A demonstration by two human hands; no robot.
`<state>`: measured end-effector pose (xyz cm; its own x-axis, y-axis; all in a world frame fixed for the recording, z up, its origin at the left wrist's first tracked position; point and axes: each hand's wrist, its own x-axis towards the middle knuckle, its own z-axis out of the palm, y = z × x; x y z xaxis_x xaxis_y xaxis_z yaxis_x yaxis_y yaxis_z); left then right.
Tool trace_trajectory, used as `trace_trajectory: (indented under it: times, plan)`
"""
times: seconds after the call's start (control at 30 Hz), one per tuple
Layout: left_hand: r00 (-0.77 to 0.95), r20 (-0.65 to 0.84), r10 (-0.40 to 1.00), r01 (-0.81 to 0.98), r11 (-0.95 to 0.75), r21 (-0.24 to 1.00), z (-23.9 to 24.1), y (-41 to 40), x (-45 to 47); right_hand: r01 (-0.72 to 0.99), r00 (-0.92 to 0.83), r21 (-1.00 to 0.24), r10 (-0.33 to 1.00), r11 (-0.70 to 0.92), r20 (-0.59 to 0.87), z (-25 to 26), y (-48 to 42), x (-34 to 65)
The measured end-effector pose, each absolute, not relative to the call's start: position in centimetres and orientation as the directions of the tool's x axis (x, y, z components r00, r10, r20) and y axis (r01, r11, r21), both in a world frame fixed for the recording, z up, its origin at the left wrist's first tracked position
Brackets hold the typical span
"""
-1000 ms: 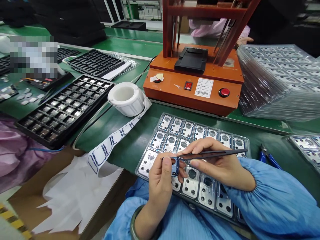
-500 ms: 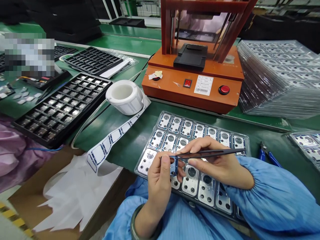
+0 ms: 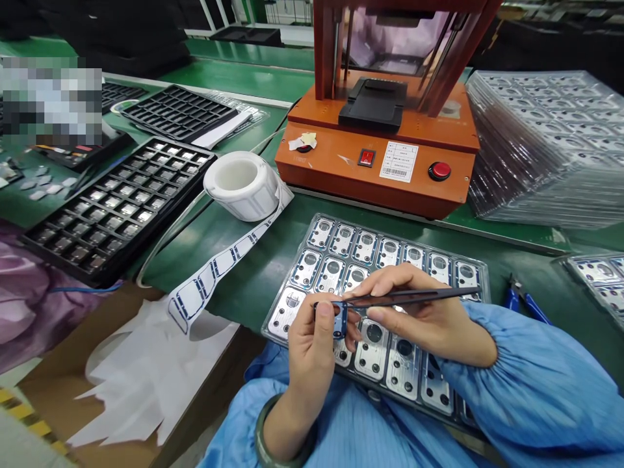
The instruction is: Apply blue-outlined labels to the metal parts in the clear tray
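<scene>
- Desk (image 3: 253,273): green mat, front edge runs along the person's lap; white backing paper (image 3: 141,383) hangs off the front-left edge.
- Orange press (image 3: 375,153) at the desk's back, middle; red button on its front face, nobody touching it.
- Stack of clear trays (image 3: 546,149) at back-right edge, just beside the press.
- Black tray (image 3: 117,208) w/ small parts at the left edge; a second black tray behind it.
- Clear tray of metal plates (image 3: 385,260) at the front edge, partly overhanging toward the lap. Risk: a bump from either forearm could tip it off the edge & spill the plates.
- Label roll (image 3: 242,184) left of the press, strip trailing toward the front-left edge. Risk: strip could snag on a sleeve and drag the roll.
- Right hand (image 3: 424,318): thumb & forefinger pressed together on the tweezers (image 3: 414,296), other fingers curled under. Tips meet the small part. Risk: tips could slip & scratch it, or the sticker could go on crooked if the grip wobbles.
- Left hand (image 3: 314,341): thumb & forefinger pinching the small blue-rimmed part (image 3: 340,320), held on edge just above the clear tray's front-left area. Risk: loose pinch, so the part could drop onto the plates or into the lap.
- Blue pliers (image 3: 524,302) lie near the right edge, apart from both hands.
</scene>
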<state>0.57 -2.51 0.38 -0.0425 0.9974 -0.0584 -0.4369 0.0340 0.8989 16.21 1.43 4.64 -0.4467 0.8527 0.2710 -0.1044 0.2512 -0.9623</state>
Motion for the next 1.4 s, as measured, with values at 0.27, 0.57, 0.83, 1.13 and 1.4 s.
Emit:
trace_trajectory:
  times: [0.27, 0.57, 0.83, 1.13, 1.4]
  plan:
    - [-0.058, -0.074, 0.996, -0.412, 0.043, 0.910, 0.60, -2.46, 0.66, -0.091, -0.459, -0.958, 0.842, 0.273, 0.283, 4.60, 1.41, 16.39]
    - [-0.066, -0.109, 0.992, -0.386, 0.075, 0.919, 0.44, -2.46, 0.63, -0.062, -0.443, -0.955, 0.850, 0.289, 0.286, 4.38, 1.47, 16.30]
    - [-0.076, -0.085, 0.993, -0.329, 0.055, 0.943, 0.48, -2.41, 0.52, -0.005, -0.433, -0.944, 0.851, 0.329, 0.299, 4.36, 1.34, 16.53]
    - [-0.085, -0.073, 0.994, -0.300, 0.044, 0.953, 0.60, -2.39, 0.53, 0.044, -0.427, -0.925, 0.844, 0.377, 0.324, 4.95, 1.26, 16.38]
    - [-0.107, -0.066, 0.992, -0.285, 0.033, 0.958, 0.70, -2.37, 0.51, 0.062, -0.436, -0.916, 0.837, 0.395, 0.331, 5.13, 1.21, 16.51]
